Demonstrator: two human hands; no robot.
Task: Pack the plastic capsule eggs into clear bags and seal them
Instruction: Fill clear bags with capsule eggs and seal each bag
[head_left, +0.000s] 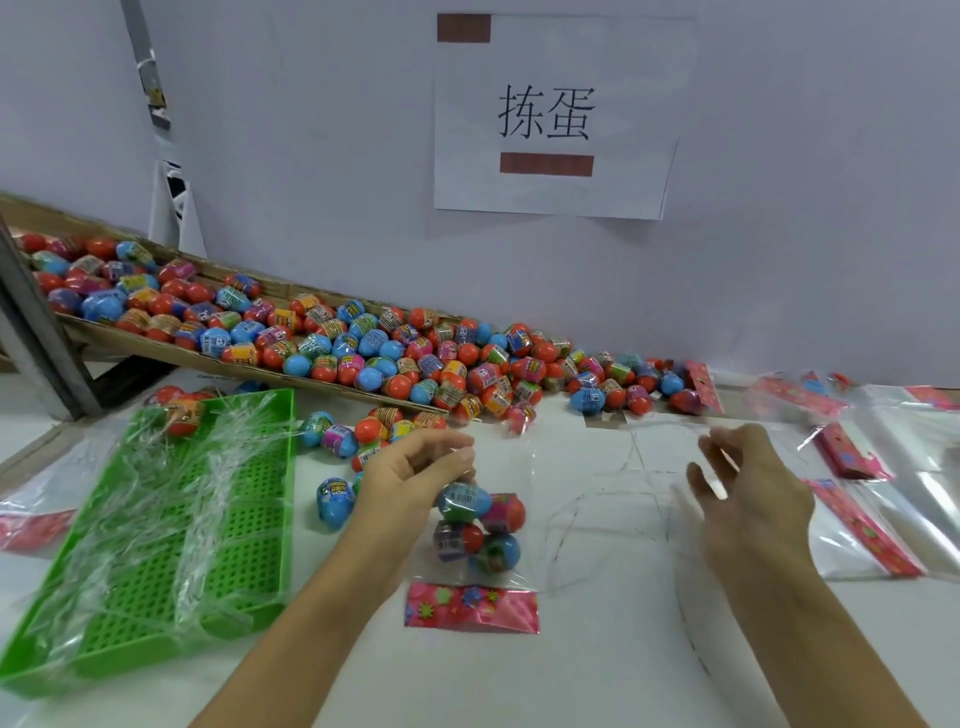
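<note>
Currently left hand (410, 470) fingers pinch top of clear bag (475, 525), frame centre, four capsule eggs inside, unsealed. Right hand (748, 493) open, blurred, empty. Loose egg pile (363, 338) upper left unpacked.

Eggs (363, 353) red/blue (banded labels); tray (156, 613) green; bag header (470, 607) pink floral.
</note>
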